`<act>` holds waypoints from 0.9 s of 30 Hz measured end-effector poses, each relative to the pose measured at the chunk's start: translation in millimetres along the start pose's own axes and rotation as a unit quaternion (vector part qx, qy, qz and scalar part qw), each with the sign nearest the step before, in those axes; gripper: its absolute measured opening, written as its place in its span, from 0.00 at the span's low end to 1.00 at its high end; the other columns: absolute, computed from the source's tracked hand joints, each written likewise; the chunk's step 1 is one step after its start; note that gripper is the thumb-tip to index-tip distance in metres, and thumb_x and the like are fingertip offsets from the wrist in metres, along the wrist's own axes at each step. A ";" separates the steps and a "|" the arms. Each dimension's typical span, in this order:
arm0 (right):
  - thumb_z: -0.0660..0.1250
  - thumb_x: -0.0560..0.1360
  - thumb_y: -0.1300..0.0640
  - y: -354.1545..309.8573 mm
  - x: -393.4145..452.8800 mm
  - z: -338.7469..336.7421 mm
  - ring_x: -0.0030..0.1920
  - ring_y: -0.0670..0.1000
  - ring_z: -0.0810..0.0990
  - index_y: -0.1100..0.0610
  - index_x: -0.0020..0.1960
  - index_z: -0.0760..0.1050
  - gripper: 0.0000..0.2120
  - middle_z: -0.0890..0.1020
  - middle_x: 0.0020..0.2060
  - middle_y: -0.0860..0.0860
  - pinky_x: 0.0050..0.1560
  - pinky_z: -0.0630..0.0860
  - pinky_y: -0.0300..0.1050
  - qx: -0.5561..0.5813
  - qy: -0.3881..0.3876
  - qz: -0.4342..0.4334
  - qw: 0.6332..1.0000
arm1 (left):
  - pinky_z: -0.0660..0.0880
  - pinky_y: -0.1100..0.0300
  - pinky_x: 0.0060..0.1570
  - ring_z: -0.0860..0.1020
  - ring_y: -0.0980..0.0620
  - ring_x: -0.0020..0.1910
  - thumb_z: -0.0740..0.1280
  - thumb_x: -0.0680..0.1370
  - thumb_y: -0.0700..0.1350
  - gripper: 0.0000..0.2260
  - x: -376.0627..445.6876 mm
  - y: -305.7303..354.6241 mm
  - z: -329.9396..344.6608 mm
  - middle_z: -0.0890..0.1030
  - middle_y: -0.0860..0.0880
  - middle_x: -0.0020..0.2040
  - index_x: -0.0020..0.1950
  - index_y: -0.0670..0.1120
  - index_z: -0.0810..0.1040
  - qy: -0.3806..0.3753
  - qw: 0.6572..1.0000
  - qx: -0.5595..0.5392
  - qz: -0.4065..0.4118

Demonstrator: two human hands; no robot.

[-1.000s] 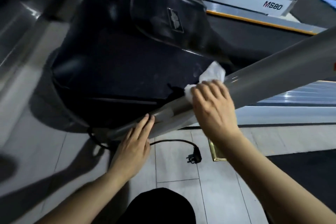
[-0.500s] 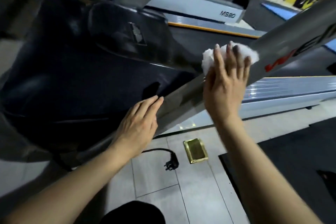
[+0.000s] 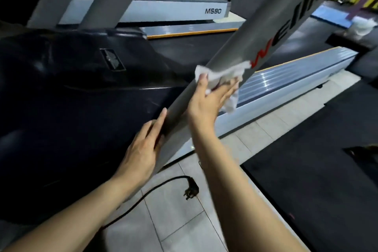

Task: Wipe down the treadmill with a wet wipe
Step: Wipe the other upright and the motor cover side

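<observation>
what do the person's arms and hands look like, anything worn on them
Both forearms are bare up to the frame edge: no sleeves show. The left hand and the right hand wear no gloves, and no rings, watch or wristband can be seen. The visible fingernails look short and unpainted. Nothing else is worn on them in this view.

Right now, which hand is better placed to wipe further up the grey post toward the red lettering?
Right. The right hand already presses the wet wipe against the grey post, just below the lettering. The left hand rests lower, without a wipe.
</observation>
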State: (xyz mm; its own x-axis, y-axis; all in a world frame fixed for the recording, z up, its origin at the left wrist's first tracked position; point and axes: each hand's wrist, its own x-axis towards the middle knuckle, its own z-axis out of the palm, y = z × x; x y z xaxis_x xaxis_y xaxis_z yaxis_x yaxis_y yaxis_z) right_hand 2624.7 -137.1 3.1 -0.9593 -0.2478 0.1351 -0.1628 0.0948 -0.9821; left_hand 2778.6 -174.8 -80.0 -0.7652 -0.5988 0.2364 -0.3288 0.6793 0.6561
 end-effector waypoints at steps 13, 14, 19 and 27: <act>0.60 0.79 0.34 7.7 -19.8 7.0 0.79 0.44 0.34 0.49 0.81 0.30 0.48 0.32 0.80 0.43 0.81 0.45 0.56 0.010 -0.030 0.069 0.997 | 0.67 0.48 0.71 0.68 0.46 0.74 0.57 0.86 0.51 0.32 29.9 14.3 -19.7 0.64 0.50 0.77 0.81 0.66 0.38 -0.106 0.992 0.038 -0.054; 0.63 0.79 0.37 -9.0 6.6 -0.8 0.80 0.46 0.35 0.52 0.81 0.32 0.49 0.34 0.81 0.46 0.81 0.45 0.56 0.021 -0.001 0.051 0.998 | 0.69 0.47 0.69 0.71 0.45 0.71 0.57 0.86 0.52 0.32 29.9 16.6 -20.1 0.67 0.50 0.74 0.81 0.67 0.39 -0.108 0.992 0.039 -0.059; 0.69 0.77 0.42 -88.7 126.9 -48.7 0.81 0.53 0.40 0.60 0.82 0.40 0.50 0.44 0.82 0.59 0.80 0.43 0.53 0.028 0.099 -0.029 0.994 | 0.72 0.44 0.66 0.74 0.43 0.67 0.58 0.85 0.52 0.29 33.4 24.6 -22.4 0.69 0.46 0.72 0.82 0.61 0.45 -0.130 0.986 0.064 -0.078; 0.70 0.77 0.42 -60.1 86.0 -27.6 0.82 0.50 0.43 0.60 0.82 0.43 0.49 0.45 0.82 0.55 0.79 0.42 0.45 0.031 0.136 -0.050 0.989 | 0.71 0.42 0.67 0.73 0.39 0.68 0.58 0.85 0.53 0.26 45.6 34.1 -37.6 0.67 0.46 0.74 0.79 0.55 0.49 -0.210 0.965 0.097 -0.126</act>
State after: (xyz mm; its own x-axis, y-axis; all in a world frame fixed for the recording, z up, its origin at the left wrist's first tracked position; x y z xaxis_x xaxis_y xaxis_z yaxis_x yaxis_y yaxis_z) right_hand 2545.6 -137.4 77.3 -0.9673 0.0160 0.2531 -0.2528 0.0220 -0.9673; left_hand 2753.3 -194.9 -20.0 -0.7904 -0.5585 -0.2515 -0.6004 0.6251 0.4987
